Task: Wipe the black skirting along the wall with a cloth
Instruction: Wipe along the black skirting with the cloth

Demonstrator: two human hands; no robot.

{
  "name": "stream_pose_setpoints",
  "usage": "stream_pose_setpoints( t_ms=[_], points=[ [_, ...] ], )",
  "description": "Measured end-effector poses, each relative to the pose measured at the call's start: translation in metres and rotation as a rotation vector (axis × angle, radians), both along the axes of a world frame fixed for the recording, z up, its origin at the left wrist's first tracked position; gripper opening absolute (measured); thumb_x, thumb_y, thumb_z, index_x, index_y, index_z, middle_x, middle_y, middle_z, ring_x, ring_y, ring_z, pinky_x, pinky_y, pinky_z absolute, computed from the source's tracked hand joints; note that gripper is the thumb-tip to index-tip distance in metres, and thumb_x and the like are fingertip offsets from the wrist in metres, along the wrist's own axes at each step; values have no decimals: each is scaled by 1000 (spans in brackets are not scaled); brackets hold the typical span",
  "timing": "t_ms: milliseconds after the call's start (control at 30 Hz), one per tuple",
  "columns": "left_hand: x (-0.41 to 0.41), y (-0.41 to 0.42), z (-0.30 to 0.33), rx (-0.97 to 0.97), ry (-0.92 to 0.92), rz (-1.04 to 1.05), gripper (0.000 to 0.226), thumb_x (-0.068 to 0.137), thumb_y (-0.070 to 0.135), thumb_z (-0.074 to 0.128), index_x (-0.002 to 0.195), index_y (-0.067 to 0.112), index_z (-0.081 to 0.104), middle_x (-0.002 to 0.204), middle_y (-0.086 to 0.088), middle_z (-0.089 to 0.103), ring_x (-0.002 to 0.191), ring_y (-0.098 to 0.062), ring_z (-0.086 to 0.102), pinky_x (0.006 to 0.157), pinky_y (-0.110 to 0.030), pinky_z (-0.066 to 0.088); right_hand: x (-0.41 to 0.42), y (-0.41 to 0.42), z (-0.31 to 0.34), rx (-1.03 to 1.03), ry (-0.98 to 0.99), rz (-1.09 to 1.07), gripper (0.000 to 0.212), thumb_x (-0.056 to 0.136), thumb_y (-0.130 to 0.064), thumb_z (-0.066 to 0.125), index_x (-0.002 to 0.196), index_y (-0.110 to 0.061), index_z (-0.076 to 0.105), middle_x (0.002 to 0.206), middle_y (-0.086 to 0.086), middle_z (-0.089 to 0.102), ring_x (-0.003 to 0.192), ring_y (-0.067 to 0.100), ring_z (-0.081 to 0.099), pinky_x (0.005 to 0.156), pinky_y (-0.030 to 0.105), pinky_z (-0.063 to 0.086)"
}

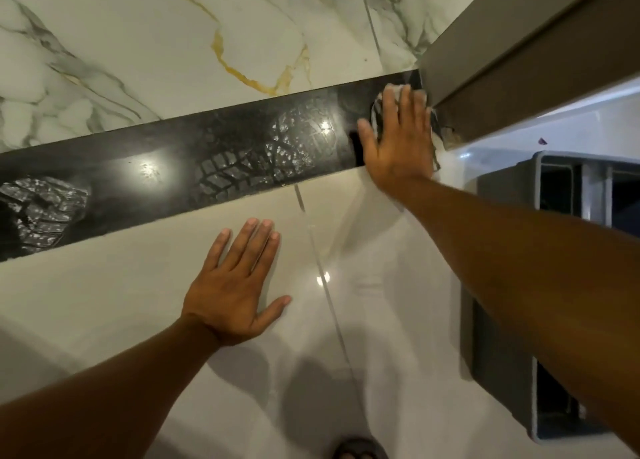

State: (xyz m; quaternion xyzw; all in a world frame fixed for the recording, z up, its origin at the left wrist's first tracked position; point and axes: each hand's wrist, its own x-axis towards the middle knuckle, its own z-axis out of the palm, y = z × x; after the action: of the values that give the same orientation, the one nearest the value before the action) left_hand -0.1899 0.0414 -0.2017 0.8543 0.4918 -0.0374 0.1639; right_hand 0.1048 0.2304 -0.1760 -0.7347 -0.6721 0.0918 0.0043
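Your left hand (235, 296) lies flat on the pale floor (104, 303), fingers straight, holding nothing. Your right hand (398, 140), fingers also straight, presses the pale cloth (391, 91) against the black skirting (207, 154), just beside the brown door frame (519, 60).

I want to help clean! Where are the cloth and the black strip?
Pale crumpled cloth (376, 112), head view, left edge peeking out.
Glossy black skirting strip (173, 171), head view, bare middle stretch.
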Motion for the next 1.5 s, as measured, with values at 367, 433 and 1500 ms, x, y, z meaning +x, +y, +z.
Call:
stream_pose_setpoints(
  t_ms=[367, 433, 1500],
  points=[
    [0, -1, -2, 32, -8, 9, 96, 96, 71, 33, 167, 8, 15, 176, -14, 14, 163, -31, 7, 132, -52, 5, 17, -13, -2, 6, 38, 170, 69, 103, -59, 30, 159, -19, 20, 167, 15, 19, 155, 34, 10, 127, 50, 11],
    [0, 1, -2, 46, -13, 3, 96, 96, 70, 36, 166, 8, 17, 175, -15, 15, 163, -31, 8, 131, -52, 5, 12, 8, -2, 16, 29, -13, 71, 102, -59, 30, 158, -17, 22, 166, 17, 22, 154, 36, 13, 126, 51, 13],
    [-44, -10, -5, 24, 9, 45, 100, 97, 75, 26, 166, 4, 10, 176, -17, 7, 164, -31, 2, 131, -54, 10, -58, -5, 3, 56, 17, 182, 61, 107, -48, 29, 159, -16, 24, 166, 15, 22, 155, 35, 12, 127, 49, 7]
  ],
)
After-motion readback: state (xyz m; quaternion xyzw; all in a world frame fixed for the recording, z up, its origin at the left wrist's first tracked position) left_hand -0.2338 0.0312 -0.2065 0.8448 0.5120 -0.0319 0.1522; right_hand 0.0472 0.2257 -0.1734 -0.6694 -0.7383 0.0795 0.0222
